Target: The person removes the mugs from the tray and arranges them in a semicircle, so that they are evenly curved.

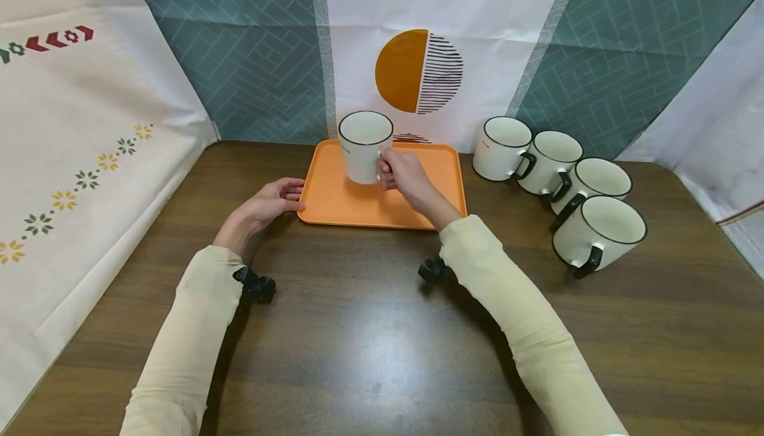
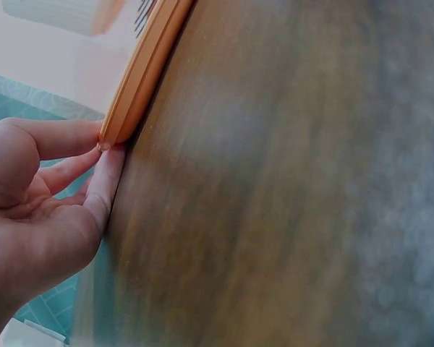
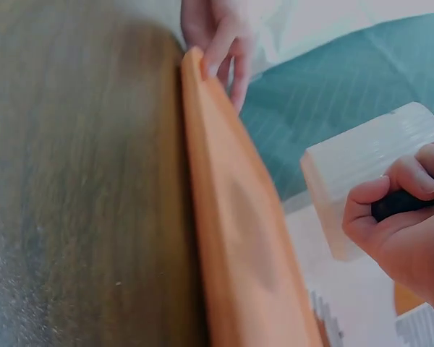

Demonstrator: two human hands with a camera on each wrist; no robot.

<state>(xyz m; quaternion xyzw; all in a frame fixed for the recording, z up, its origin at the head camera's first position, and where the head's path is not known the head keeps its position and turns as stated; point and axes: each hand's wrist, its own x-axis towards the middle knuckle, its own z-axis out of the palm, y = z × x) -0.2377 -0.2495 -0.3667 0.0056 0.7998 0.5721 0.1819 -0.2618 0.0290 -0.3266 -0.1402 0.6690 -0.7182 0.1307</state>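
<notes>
A white mug point(image 1: 360, 157) with a dark rim is held upright by my right hand point(image 1: 407, 176), whose fingers curl round its black handle point(image 3: 405, 204). In the right wrist view the mug hangs above an orange rectangular tray point(image 1: 334, 202), which carries a soft shadow. My left hand point(image 1: 267, 205) is at the tray's front left corner. Seen from the left wrist, the thumb point(image 2: 69, 137) lies on the rim and a finger reaches beneath it, pinching the edge. The tray lies on the brown wooden table point(image 1: 334, 290).
Several matching white mugs stand in a slanting row right of the tray, from a back mug point(image 1: 500, 150) to a front mug point(image 1: 597, 233), black handles toward the near side. A patterned teal and white cloth point(image 1: 262, 58) hangs behind the table, and a white embroidered cloth point(image 1: 89, 124) on the left.
</notes>
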